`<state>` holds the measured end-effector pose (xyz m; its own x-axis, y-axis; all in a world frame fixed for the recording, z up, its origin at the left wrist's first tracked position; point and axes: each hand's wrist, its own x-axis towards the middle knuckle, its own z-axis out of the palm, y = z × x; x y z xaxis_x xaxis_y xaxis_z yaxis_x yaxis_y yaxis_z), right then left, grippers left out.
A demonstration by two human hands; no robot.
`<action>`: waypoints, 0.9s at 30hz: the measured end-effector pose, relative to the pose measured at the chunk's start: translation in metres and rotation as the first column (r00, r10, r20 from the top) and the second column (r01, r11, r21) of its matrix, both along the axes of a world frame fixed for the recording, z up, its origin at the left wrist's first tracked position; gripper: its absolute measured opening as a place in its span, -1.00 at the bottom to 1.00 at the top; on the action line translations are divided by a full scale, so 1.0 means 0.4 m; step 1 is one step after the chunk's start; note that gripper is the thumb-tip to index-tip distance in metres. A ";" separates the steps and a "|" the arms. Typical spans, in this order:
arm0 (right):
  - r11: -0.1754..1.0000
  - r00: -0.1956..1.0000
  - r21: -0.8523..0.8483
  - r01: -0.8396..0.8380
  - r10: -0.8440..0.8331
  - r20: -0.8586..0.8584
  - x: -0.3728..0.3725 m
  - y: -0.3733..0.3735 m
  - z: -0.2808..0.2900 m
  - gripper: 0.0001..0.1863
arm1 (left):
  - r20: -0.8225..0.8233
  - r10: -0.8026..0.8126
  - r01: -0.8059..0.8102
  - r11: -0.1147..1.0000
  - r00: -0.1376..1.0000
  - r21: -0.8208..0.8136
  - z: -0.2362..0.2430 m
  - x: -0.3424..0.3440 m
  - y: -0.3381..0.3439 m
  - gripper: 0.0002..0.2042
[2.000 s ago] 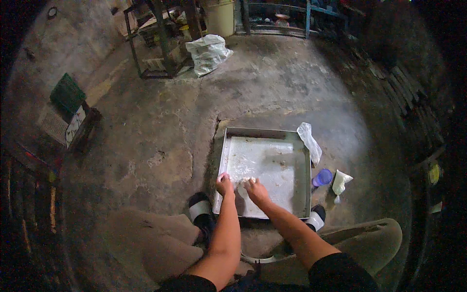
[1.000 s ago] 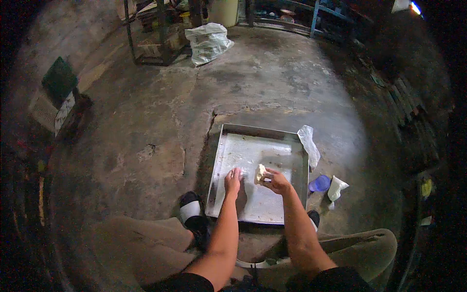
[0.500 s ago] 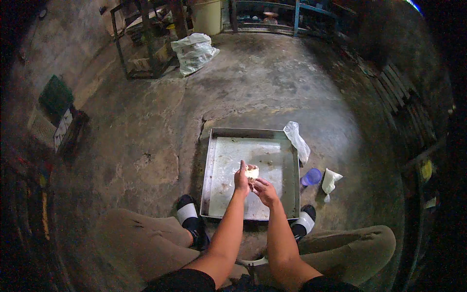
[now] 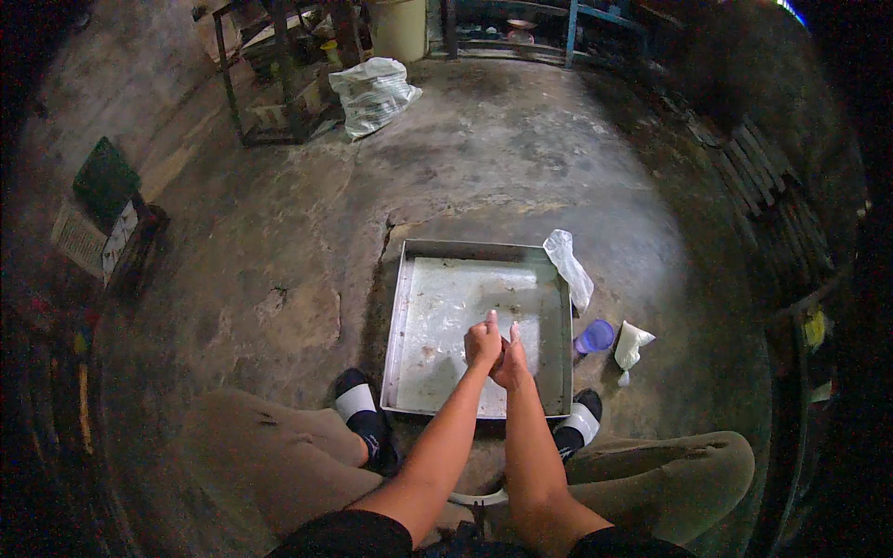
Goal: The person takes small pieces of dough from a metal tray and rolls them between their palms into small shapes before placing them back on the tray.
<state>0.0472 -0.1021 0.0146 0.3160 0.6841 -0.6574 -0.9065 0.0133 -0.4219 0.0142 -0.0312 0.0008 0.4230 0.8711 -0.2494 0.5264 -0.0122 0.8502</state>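
Note:
Over the right half of a square metal tray [image 4: 392,335], my two hands are pressed together, thumbs pointing up. My left hand [image 4: 482,343] is closed, its fingers curled in against the other palm. My right hand [image 4: 511,362] is wrapped round from the right side and is closed too. The whitish, dough-like lump that showed between them a moment earlier is now hidden by the fingers. The tray lies on the floor between my feet, with wet smears and small crumbs on its bottom.
Right of the tray are a clear plastic bag [image 4: 568,270], a purple cup [image 4: 595,337] on its side and a tied bag of white stuff [image 4: 633,346]. A white sack [image 4: 374,96] stands farther off beside a dark metal frame [image 4: 296,102]. My slippered feet flank the tray's near corners.
My left hand has moved right and turned over, and my right hand has come up against it. The whitish lump, visible before, has gone out of sight between them.

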 end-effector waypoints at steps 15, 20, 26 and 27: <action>0.823 0.577 -0.473 0.314 0.229 0.784 0.041 0.002 -0.136 -0.34 | 0.517 0.578 0.080 0.614 0.631 -0.785 -0.096 -0.003 -0.054 -0.43; 0.610 0.754 -0.672 0.420 0.178 0.633 0.050 -0.021 -0.143 -0.29 | 0.496 0.403 0.118 0.673 0.769 -0.730 -0.088 -0.031 -0.037 -0.47; 0.888 0.915 -0.227 0.401 -0.374 0.152 0.089 -0.043 -0.107 -0.20 | 0.348 -0.139 0.253 0.917 0.927 -0.308 -0.054 -0.008 -0.080 -0.44; 0.933 0.933 -0.022 0.359 -0.359 0.030 0.096 -0.042 -0.115 -0.18 | 0.236 -0.269 0.295 0.952 0.934 -0.081 -0.055 -0.015 -0.081 -0.45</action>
<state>0.0856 -0.1189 -0.0315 0.5541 0.5046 -0.6621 -0.8324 0.3243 -0.4494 0.0084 -0.0634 -0.0212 0.7022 0.6795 -0.2124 0.3155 -0.0296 0.9485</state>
